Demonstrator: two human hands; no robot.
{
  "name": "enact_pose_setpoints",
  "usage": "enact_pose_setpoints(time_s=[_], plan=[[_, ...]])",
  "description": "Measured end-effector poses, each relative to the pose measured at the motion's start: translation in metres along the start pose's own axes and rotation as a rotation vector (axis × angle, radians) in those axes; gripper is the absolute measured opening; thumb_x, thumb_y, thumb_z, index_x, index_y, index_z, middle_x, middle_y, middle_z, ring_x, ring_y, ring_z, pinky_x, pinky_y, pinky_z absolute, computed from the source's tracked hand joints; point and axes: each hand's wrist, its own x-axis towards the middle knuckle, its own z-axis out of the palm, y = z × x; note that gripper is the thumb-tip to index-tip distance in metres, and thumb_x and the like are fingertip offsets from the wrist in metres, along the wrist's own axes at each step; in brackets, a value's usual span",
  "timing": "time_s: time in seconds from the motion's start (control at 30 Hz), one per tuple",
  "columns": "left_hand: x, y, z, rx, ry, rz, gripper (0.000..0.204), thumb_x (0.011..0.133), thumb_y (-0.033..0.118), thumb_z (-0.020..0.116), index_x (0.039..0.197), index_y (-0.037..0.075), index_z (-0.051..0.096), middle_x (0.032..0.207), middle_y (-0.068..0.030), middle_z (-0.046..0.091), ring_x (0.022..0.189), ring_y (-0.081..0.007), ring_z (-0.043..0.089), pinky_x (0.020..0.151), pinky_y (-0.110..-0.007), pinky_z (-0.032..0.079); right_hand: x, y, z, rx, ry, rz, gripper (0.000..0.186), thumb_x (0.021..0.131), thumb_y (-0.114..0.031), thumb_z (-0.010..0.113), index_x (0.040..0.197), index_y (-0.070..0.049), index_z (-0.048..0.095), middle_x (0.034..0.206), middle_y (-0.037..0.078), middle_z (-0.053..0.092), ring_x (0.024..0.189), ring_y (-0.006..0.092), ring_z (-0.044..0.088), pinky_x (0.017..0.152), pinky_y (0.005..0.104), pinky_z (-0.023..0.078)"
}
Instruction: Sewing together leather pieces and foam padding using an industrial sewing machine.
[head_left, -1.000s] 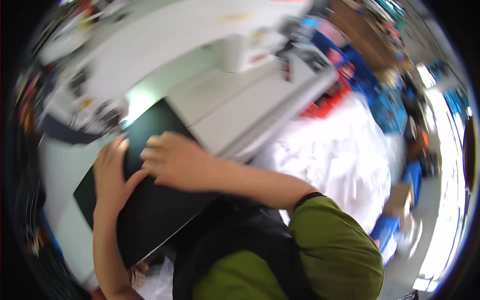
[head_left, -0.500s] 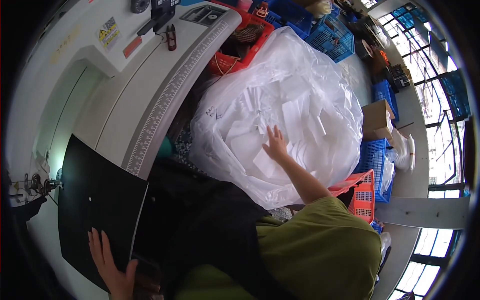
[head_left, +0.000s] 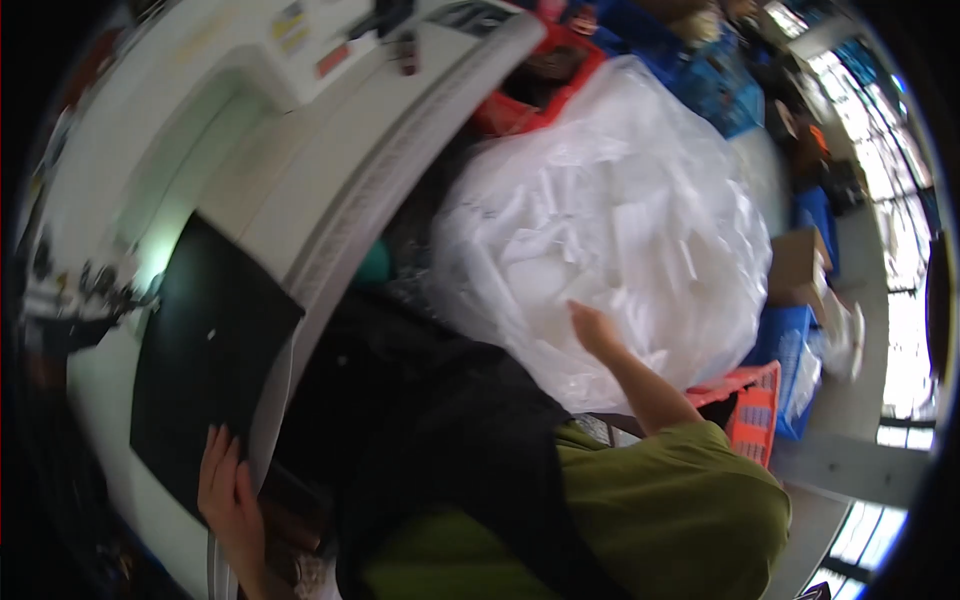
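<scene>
My left hand (head_left: 230, 490) lies with its fingers stretched out on the near edge of a black sheet (head_left: 215, 330). The sheet is spread over the bed of a white sewing machine (head_left: 215, 110), its right edge showing a pale underside and its far left side close to the lit needle area. My right hand (head_left: 597, 332) is down among white flat pieces (head_left: 560, 265) inside a large clear plastic bag (head_left: 650, 110). Its fingers look bunched together, but blur hides whether a piece is between them.
A ruler strip (head_left: 375, 185) runs along the table edge beside the bag. Behind the bag stand a red basket (head_left: 520, 115) and a blue crate (head_left: 725, 95). To its right are an orange-red basket (head_left: 752, 415), a cardboard box (head_left: 797, 265) and a blue basket (head_left: 782, 345).
The view has shifted, blurring the picture. My right hand's spread fingers have drawn together lower in the bag. My left hand has moved nearer the sheet's right edge, which now curls up.
</scene>
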Motion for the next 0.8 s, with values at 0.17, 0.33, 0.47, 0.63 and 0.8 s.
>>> enact_pose_setpoints(time_s=[0.17,0.33,0.47,0.63,0.8], plan=[[0.014,-0.004,0.02,-0.176,0.215,0.099,0.016,0.084,-0.004,0.065,0.1,-0.003,0.068,0.118,-0.012,0.073,0.114,-0.0321,0.067,0.097,-0.039,0.051,0.005,-0.081,-0.151,0.217,-0.007,-0.274,0.026,0.095,-0.01,0.063,0.118,-0.001,0.07,0.096,0.012,0.076,0.075,0.0286,0.066,0.075,0.0388,0.052],[0.013,0.001,0.013,-0.227,0.258,0.051,0.013,0.084,-0.002,0.068,0.096,0.0,0.071,0.114,-0.009,0.075,0.11,-0.0302,0.067,0.094,-0.037,0.051,-0.041,-0.232,-0.274,0.593,-0.192,-0.898,0.019,0.097,-0.007,0.062,0.108,0.003,0.073,0.102,0.014,0.076,0.079,0.0249,0.069,0.076,0.033,0.054],[0.014,-0.003,0.008,-0.243,0.217,0.044,0.013,0.085,-0.001,0.068,0.097,-0.001,0.073,0.115,-0.0096,0.075,0.111,-0.0289,0.065,0.094,-0.036,0.052,-0.071,-0.328,-0.283,0.755,-0.311,-1.936,0.014,0.089,-0.008,0.07,0.102,-0.004,0.075,0.108,0.013,0.075,0.099,0.0273,0.074,0.086,0.0352,0.06],[0.017,-0.008,0.011,-0.279,0.21,0.057,0.013,0.084,0.0,0.07,0.097,0.0,0.074,0.115,-0.0086,0.075,0.11,-0.0276,0.065,0.092,-0.035,0.052,-0.109,-0.353,-0.276,0.45,-0.009,-1.922,0.019,0.087,-0.012,0.075,0.106,-0.009,0.072,0.117,0.007,0.074,0.104,0.0263,0.073,0.089,0.0363,0.06],[0.011,-0.005,0.015,-0.309,0.263,0.082,0.016,0.082,-0.002,0.071,0.097,0.0,0.074,0.114,-0.0086,0.075,0.109,-0.027,0.065,0.091,-0.034,0.053,-0.103,-0.36,-0.257,0.207,0.162,-1.849,0.02,0.087,-0.012,0.073,0.107,-0.009,0.07,0.118,0.006,0.073,0.105,0.0255,0.072,0.088,0.035,0.059]])
